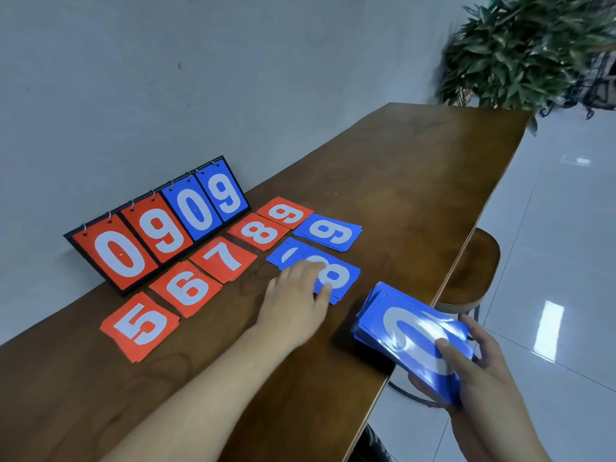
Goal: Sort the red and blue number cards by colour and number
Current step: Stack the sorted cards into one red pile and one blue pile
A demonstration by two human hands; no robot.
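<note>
Red card piles lie in a row on the wooden table (416,181): red 5 (140,326), red 6 (186,289), red 7 (224,259), red 8 (258,231) and red 9 (285,212). To their right lie a blue 9 pile (328,231) and a blue 8 pile (336,275). My left hand (295,300) rests with its fingers on the blue 8 pile. My right hand (473,368) grips a stack of blue cards (410,338) over the table's right edge, thumb on the top card.
A flip scoreboard (160,221) showing red 0 9 and blue 0 9 stands against the wall at the back left. A round wooden stool (473,275) sits under the table's right edge. A potted plant (526,51) stands beyond the far end.
</note>
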